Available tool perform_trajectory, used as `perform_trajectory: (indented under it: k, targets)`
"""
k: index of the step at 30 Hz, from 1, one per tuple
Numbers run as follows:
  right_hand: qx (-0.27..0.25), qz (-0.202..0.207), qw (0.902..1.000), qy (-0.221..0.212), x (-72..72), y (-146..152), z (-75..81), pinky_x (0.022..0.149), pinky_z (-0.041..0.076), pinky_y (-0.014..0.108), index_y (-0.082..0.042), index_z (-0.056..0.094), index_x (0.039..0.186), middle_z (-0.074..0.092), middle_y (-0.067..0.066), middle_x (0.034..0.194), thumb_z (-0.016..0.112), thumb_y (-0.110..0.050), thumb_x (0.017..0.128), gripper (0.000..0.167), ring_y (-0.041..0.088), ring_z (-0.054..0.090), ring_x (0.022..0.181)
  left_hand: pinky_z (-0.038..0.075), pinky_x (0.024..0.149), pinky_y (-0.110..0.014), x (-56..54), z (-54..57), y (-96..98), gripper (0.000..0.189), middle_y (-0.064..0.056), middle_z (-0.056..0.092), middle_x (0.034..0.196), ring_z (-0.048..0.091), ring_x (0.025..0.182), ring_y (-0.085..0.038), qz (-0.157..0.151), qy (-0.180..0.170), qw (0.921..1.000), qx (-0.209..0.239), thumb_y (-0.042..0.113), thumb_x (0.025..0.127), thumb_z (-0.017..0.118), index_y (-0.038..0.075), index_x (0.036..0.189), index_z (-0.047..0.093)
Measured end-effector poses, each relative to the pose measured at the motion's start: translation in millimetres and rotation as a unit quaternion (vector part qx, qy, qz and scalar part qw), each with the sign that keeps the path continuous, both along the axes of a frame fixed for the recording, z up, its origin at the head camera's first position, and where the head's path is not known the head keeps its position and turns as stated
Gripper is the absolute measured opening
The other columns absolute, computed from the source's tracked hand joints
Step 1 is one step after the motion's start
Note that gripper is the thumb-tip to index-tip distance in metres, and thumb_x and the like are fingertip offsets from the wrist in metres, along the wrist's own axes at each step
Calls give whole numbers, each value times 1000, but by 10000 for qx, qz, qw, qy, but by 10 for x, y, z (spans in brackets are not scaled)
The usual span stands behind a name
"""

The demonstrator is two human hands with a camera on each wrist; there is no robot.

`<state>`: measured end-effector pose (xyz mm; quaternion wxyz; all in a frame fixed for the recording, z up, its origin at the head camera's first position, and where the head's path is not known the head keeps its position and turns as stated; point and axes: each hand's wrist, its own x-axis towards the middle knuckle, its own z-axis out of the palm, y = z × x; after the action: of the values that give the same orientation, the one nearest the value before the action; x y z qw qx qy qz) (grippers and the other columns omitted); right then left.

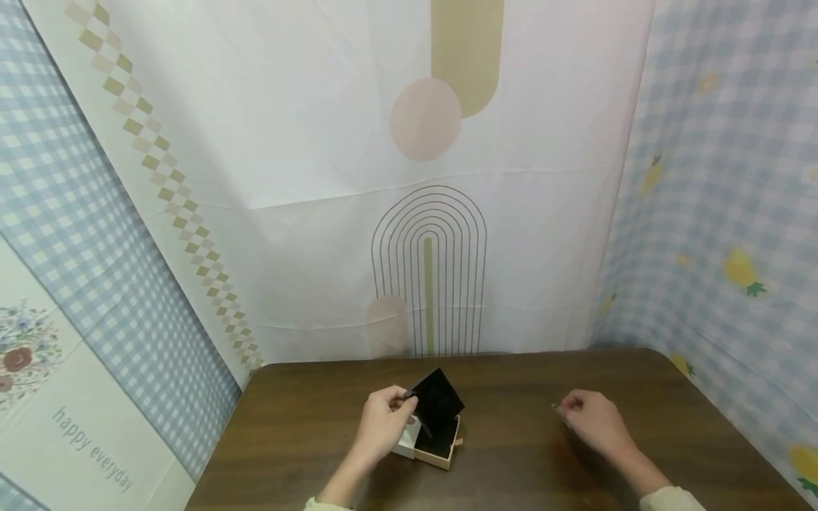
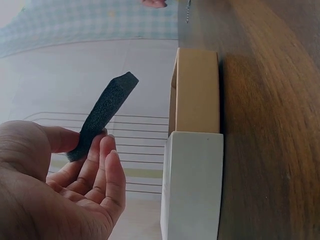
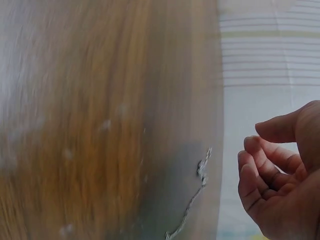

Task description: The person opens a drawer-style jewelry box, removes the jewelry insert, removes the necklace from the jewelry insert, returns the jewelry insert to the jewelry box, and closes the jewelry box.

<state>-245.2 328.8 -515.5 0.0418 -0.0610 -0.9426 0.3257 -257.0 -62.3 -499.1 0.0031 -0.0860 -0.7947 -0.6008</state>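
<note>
1. Our left hand (image 1: 385, 420) pinches a square black foam-like pad (image 1: 437, 397) above a white-and-tan cardboard box (image 2: 196, 150).
2. Our right hand (image 1: 593, 419), fingers relaxed, seems empty beside a thin silver chain (image 3: 201, 172).
3. We should pinch the pad's edge lightly.

brown wood-grain table (image 1: 511, 461), small box (image 1: 432, 458) on it, white sleeve (image 2: 195, 185), tan drawer (image 2: 198, 92) partly slid out
</note>
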Motion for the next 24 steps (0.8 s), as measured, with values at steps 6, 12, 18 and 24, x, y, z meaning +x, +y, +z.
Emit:
perform_trajectory:
  k: [6, 12, 18, 24]
  targets:
    - [-180, 84, 9998, 31, 101, -231, 67, 63, 47, 32, -8, 76, 104, 76, 3, 90, 70, -27, 101, 21, 15, 60, 76, 51, 61, -22, 36, -14, 29, 14, -10, 77, 88, 73, 74, -18, -87, 1, 9999, -92, 16, 100, 72, 3, 99, 75]
    - [-322, 223, 9992, 90, 194, -515, 122, 62, 47, 28, -10, 78, 104, 76, 2, 89, 68, -39, 104, 30, 12, 58, 70, 50, 59, -20, 40, -2, 65, 13, -9, 76, 86, 71, 72, -15, -29, 47, 9999, -127, 15, 100, 71, 3, 98, 75]
    - [-455, 459, 9976, 251, 295, -759, 294, 70, 54, 29, -14, 78, 103, 79, 0, 94, 68, -43, 104, 31, 8, 65, 81, 52, 60, -20, 50, 14, 94, 13, -10, 76, 88, 73, 74, -19, -102, 32, 9999, 4, 15, 100, 72, 3, 99, 75]
    - [-492, 489, 9971, 319, 382, -956, 428, 71, 52, 25, -22, 78, 96, 77, -3, 89, 72, -41, 102, 21, 7, 62, 79, 55, 64, -20, 64, 24, 95, 14, -16, 76, 90, 73, 75, -22, -290, 110, 9994, 158, 14, 100, 72, 1, 99, 74]
